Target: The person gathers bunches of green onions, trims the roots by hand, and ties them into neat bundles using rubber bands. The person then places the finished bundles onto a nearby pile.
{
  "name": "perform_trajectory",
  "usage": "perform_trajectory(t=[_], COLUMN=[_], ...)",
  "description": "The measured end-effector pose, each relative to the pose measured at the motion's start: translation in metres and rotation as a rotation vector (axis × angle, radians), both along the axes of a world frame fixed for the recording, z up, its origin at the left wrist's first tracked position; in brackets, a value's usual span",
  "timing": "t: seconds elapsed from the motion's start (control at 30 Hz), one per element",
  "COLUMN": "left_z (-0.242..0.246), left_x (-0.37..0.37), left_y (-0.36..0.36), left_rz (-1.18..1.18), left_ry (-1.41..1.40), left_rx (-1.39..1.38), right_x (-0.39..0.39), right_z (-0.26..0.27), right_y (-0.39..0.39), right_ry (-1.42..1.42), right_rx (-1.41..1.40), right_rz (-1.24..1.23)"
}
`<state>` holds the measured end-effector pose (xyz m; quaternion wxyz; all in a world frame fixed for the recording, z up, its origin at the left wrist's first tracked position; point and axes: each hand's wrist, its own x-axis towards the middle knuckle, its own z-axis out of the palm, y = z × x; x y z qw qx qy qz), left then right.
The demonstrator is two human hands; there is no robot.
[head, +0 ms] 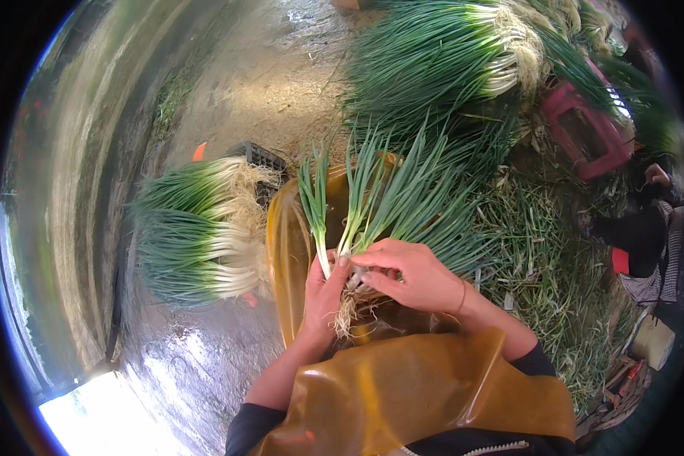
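Observation:
Green onions [399, 211] lie in a loose bunch over the orange rubber apron on my lap, leaves away from me and roots towards me. My left hand [324, 290] holds the white stems at the bunch's left side, with one stem between thumb and fingers standing apart from the others. My right hand [413, 271] reaches in from the right, its thumb and fingertips closed on the stems near my left thumb. Which stem it pinches is hard to tell. Stringy roots [349, 316] hang below both hands.
Trimmed green onions [205, 233] lie at left beside a black plastic crate [262, 157]. A large pile of green onions [450, 51] lies ahead. Leaf scraps [536, 251] cover the ground at right, near a pink plastic stool [590, 128] and another person's hand [657, 175].

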<state>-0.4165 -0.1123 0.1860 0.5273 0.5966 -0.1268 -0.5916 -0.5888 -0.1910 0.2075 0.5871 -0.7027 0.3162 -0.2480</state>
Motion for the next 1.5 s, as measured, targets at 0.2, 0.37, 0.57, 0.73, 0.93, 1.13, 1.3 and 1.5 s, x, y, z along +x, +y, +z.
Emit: perform_trajectory(t=[0.2, 0.37, 0.57, 0.73, 0.93, 1.13, 1.3, 1.5], left_z=[0.001, 0.002, 0.022, 0.023, 0.007, 0.004, 0.007, 0.009], left_x=[0.005, 0.005, 0.014, 0.012, 0.014, 0.021, 0.016, 0.018], left_y=[0.006, 0.006, 0.009, -0.001, 0.01, 0.015, 0.008, 0.016], left_rz=[-0.004, -0.047, -0.411, -0.569, -0.517, -0.473, -0.505, -0.512], left_ry=[-0.081, -0.09, -0.374, -0.33, -0.23, -0.23, -0.291, -0.377], left_rx=[0.08, 0.095, 0.114, 0.059, 0.0, 0.003, 0.032, 0.056], right_x=[-0.058, -0.053, -0.041, -0.043, -0.1, -0.146, -0.036, 0.032], right_z=[-0.024, -0.067, -0.057, -0.08, -0.106, -0.026, -0.012, -0.047], right_y=[-0.057, -0.097, -0.094, -0.096, -0.128, -0.119, -0.023, 0.013], right_ry=[-0.029, 0.055, -0.189, -0.218, -0.144, -0.096, 0.323, 0.375], right_rx=[0.419, 0.616, 0.567, 0.508, 0.279, -0.065, -0.187, -0.563], right_rz=[-0.658, -0.515, -0.548, -0.737, -1.114, -1.322, -0.351, -0.239])
